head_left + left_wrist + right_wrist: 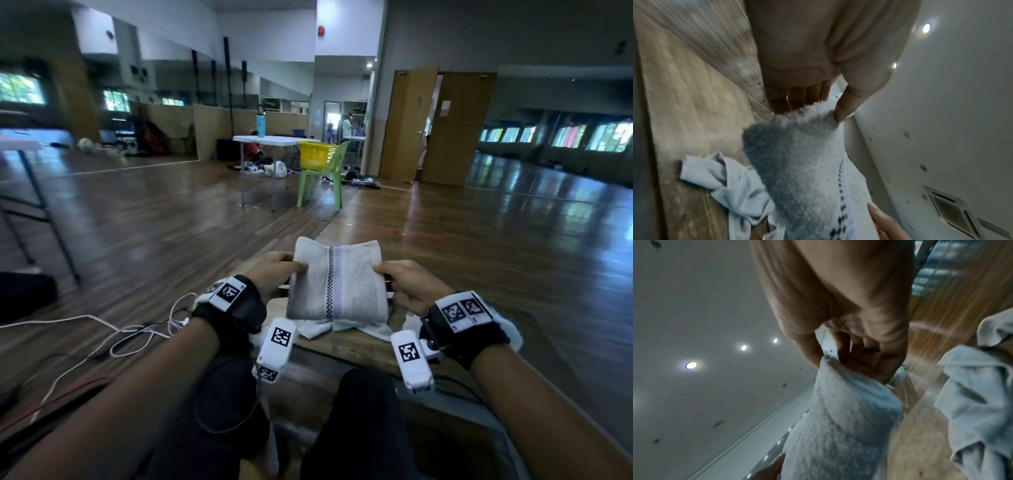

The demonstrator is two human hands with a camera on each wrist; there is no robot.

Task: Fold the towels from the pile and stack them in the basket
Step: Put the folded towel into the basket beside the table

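Observation:
I hold a folded white towel with a checked and lilac stripe up in front of me, above a low wooden table. My left hand pinches its left edge, thumb on the near face and fingers behind. My right hand pinches the right edge the same way. In the left wrist view the left hand grips the towel near its top corner. The right wrist view has the right hand pinching the towel. More crumpled white towels lie on the table underneath.
White cables trail over the wooden floor to my left. Far ahead a yellow basket sits on a green chair beside a white folding table. My knees in dark trousers are below the table edge.

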